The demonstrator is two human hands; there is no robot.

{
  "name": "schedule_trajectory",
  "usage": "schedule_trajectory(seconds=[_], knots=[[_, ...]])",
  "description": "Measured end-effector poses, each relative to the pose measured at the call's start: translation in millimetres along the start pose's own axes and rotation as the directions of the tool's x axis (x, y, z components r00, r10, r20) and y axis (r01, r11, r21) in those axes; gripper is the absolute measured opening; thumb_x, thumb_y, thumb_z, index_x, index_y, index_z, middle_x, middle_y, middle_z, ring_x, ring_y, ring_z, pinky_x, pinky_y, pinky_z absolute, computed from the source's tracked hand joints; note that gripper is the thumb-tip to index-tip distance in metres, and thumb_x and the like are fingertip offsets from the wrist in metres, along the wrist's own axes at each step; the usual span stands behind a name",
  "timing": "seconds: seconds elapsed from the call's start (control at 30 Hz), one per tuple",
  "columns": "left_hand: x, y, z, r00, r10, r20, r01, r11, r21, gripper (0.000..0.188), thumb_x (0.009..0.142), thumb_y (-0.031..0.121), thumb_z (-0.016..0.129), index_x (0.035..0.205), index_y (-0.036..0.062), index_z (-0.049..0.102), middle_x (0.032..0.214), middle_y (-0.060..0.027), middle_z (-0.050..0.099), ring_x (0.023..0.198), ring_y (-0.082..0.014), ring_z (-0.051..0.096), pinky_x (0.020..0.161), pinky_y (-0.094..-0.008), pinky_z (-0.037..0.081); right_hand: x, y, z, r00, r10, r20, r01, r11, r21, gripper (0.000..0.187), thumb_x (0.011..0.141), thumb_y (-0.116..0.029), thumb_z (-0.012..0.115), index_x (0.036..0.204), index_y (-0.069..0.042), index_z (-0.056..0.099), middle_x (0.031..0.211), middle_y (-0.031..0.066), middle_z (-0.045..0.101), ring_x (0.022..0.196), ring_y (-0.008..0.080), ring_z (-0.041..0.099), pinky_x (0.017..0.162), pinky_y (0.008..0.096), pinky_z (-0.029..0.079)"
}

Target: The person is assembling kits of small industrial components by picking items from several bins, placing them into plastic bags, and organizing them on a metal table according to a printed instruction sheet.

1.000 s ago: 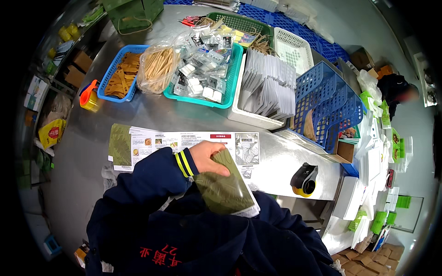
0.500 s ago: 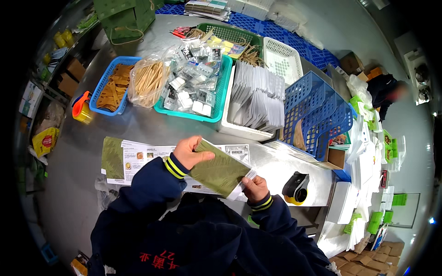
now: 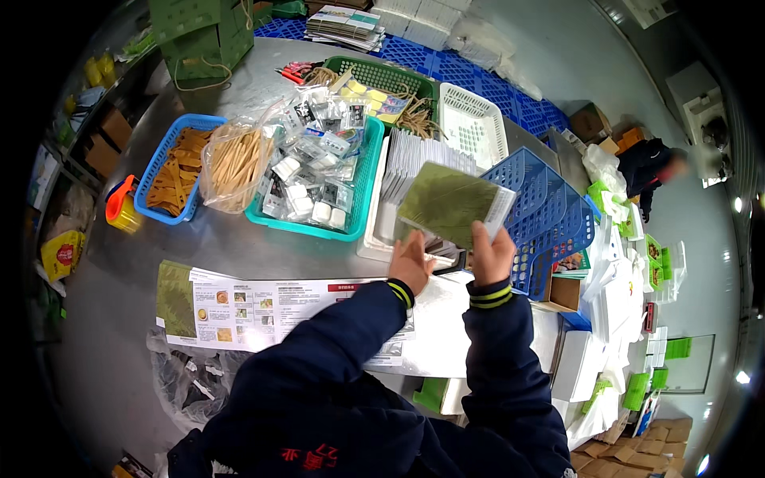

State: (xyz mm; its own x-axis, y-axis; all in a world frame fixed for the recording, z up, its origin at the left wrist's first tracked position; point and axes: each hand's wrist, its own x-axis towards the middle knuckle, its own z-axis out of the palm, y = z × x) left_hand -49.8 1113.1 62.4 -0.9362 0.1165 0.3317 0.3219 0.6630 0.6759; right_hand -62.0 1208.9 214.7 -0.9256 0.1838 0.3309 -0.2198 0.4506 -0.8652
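A folded green leaflet [image 3: 450,203] with a white edge strip is raised over the white box [image 3: 381,239] of upright folded leaflets [image 3: 413,159]. My right hand [image 3: 492,253] grips its lower right corner. Just below it, my left hand [image 3: 410,261] is at the front of the box, thumb and fingers apart; some fingertips are hard to make out against the papers there. Unfolded printed sheets [image 3: 263,311] lie flat on the metal table to the left, partly covered by my left forearm.
Behind stand a blue basket of brown pieces [image 3: 179,167], a bag of wooden sticks [image 3: 235,163], a teal basket of small packets [image 3: 319,191], and a white basket [image 3: 474,119]. Blue perforated racks [image 3: 542,215] are at right. Another person [image 3: 644,167] is farther right.
My right hand has lifted the green leaflet up and rightward, above the white box. My left hand has let go of it and moved right to the box front.
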Motion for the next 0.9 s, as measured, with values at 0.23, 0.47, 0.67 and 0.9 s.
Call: schedule_trajectory(seconds=[0.23,0.47,0.67,0.9], knots=[[0,27,7,0.992,-0.012,0.124,-0.003,0.993,0.12,0.064,0.081,0.03,0.048,0.126,-0.0096,0.023,0.127,-0.0243,0.033,0.119,-0.0344,0.032,0.101,-0.0449,0.019,14,51,17,0.986,0.055,0.155,0.04,0.831,-0.555,0.027,0.078,-0.019,0.051,0.082,0.006,0.057,0.068,0.0213,0.06,0.062,0.0326,0.059,0.057,0.0377,0.046],[-20,-16,54,0.987,-0.107,0.119,0.159,0.544,-0.824,0.05,0.085,0.025,0.043,0.13,0.0086,0.028,0.129,-0.0126,0.037,0.124,-0.0261,0.03,0.103,-0.0413,0.021,26,29,107,0.929,0.175,0.326,0.178,0.56,-0.809,0.021,0.077,-0.019,0.049,0.077,0.002,0.052,0.071,0.0225,0.06,0.068,0.0384,0.059,0.062,0.0444,0.048],[-25,30,8,0.947,-0.204,0.247,0.274,0.113,-0.955,0.047,0.076,0.015,0.054,0.12,0.0056,0.04,0.123,-0.0165,0.04,0.119,-0.0302,0.035,0.099,-0.0373,0.029,21,76,90,0.895,0.371,0.247,0.018,0.523,-0.852,0.034,0.079,-0.029,0.049,0.084,0.005,0.052,0.077,0.0259,0.06,0.075,0.0401,0.059,0.069,0.0438,0.048],[-89,-42,-90,0.987,0.079,0.137,-0.034,0.951,-0.308,0.042,0.07,0.002,0.055,0.111,-0.002,0.047,0.117,-0.0215,0.045,0.108,-0.0373,0.042,0.093,-0.0406,0.035,-29,23,46,0.954,0.186,0.236,-0.096,0.933,-0.346,0.025,0.081,-0.027,0.056,0.08,-0.002,0.057,0.051,0.009,0.057,0.047,0.0226,0.058,0.045,0.0317,0.044]])
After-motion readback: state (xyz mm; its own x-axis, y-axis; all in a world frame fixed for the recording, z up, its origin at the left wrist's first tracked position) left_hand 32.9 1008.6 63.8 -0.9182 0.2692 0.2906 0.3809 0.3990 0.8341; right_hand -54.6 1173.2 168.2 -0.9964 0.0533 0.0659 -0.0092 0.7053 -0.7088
